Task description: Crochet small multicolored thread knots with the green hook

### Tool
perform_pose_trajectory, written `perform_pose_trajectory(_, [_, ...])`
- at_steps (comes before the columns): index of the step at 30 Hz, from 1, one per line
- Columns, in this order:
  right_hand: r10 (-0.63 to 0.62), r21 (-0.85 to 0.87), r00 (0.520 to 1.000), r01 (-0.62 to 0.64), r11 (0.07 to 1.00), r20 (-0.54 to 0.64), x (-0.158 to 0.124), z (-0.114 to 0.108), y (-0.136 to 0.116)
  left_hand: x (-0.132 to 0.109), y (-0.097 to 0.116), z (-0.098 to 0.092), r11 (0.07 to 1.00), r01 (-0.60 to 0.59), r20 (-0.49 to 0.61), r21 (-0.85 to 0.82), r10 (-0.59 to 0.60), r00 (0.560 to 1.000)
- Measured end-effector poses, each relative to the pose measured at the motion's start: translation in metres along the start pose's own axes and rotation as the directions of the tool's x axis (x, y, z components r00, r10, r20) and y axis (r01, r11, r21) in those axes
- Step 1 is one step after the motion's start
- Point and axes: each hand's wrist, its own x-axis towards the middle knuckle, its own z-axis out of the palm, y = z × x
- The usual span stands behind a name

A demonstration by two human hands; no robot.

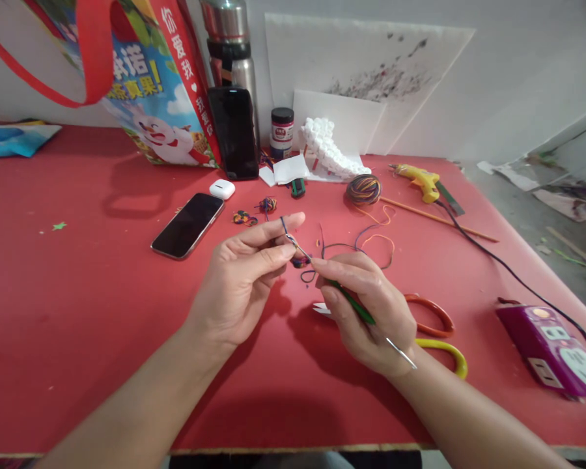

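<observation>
2 bare forearms [161, 384] and dark clothing [215, 461] show

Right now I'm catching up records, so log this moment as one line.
left hand: holding yarn piece; right hand: holding green-handled crochet hook; yarn strand: across left index finger; larger yarn ball: on red table

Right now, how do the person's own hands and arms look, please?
The left hand and right hand are ungloved, and no ring shows. The left forearm and right forearm are bare as far as the view reaches: no sleeve, watch or bracelet.
</observation>
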Motion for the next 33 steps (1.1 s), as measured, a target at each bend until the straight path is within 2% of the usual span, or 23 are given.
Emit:
perform_pose_trajectory(13, [0.000, -0.083, 1.000, 0.002, 0.997, 0.021, 0.000, -0.002, -0.005, 0.000, 0.004, 0.002, 0.999, -0.025, -0.070, 0.036, 0.028, 0.997])
perform_pose_trajectory(33, [-0.009, -0.063, 1.000, 0.011, 0.998, 0.019, 0.003, -0.008, -0.009, 0.000, 0.007, -0.001, 0.989, -0.093, -0.038, 0.117, 0.097, 0.995])
